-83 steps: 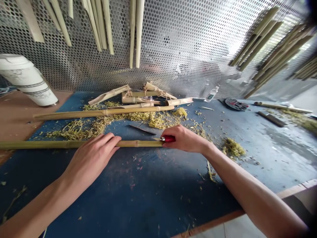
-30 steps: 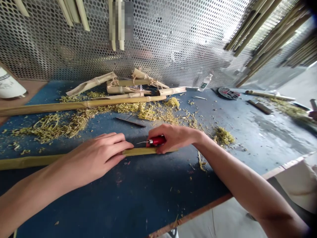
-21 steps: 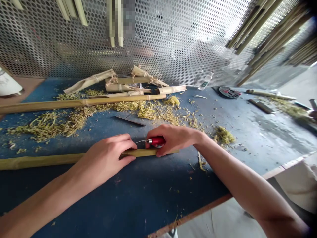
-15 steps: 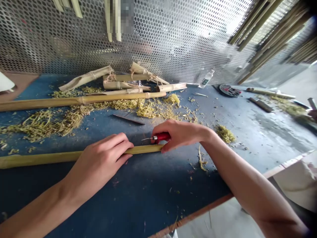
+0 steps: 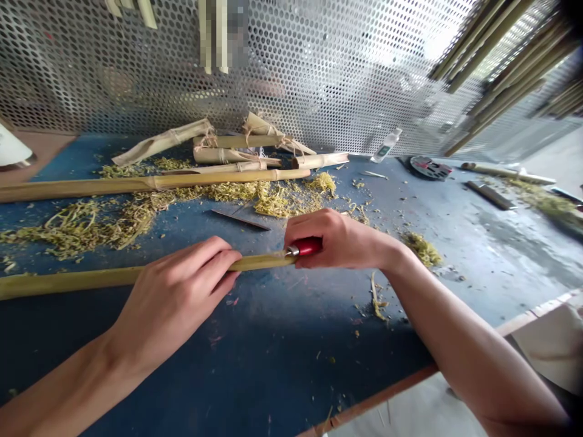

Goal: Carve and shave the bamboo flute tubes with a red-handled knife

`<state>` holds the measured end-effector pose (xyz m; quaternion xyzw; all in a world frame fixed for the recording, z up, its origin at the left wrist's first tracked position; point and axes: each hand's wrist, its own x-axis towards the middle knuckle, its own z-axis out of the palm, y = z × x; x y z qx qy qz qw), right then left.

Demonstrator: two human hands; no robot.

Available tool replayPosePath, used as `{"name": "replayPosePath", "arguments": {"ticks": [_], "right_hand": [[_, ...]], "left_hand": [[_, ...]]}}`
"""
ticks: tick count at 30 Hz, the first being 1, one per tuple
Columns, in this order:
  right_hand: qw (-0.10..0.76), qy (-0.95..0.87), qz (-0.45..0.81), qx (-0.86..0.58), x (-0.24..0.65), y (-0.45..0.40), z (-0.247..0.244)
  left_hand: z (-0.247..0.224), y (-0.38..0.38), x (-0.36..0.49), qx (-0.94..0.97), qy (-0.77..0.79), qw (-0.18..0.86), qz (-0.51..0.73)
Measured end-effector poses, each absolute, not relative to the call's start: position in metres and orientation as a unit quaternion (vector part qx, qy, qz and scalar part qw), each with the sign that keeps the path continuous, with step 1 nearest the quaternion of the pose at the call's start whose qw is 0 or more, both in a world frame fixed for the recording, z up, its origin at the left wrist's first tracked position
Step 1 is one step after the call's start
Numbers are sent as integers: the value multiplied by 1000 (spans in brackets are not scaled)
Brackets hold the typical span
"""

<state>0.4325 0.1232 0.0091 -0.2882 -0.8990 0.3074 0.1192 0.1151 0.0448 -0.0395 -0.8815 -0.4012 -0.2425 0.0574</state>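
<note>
A long yellow-green bamboo strip (image 5: 77, 281) runs from the left edge to the middle, low over the blue table. My left hand (image 5: 182, 282) is closed round it, short of its right end. My right hand (image 5: 330, 240) is closed on a red-handled tool (image 5: 308, 246) with a metal collar. The tool's tip lies against the strip near its right end, its point hard to make out. Behind my hands, a thin dark blade (image 5: 240, 220) lies flat on the table.
Bamboo pieces (image 5: 237, 156) and a long pole (image 5: 104, 187) lie behind heaps of shavings (image 5: 98, 227). A small bottle (image 5: 386, 145), a round dark object (image 5: 430, 168) and a short bar (image 5: 490, 195) stand or lie at right. The table edge (image 5: 382, 397) is at front right.
The red tool has turned and come down onto the strip, where before its thin tip pointed left above it. The strip's right end sits slightly higher in view; the view has shifted a little.
</note>
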Motion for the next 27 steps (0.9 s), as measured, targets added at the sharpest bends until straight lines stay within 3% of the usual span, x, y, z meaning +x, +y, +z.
{"name": "replayPosePath", "arguments": {"ticks": [11,20,27], "right_hand": [[136,-913,194,-332,415,110,-2],[164,-881,190,-401,391,89,-2],[182,-870,209,-409,388,86,-3]], "left_hand": [[-37,46,116,-878,-421,29,-226],[-39,42,122,-854,-447,120,-236],[-37,41,127,-847,-466,98,-237]]}}
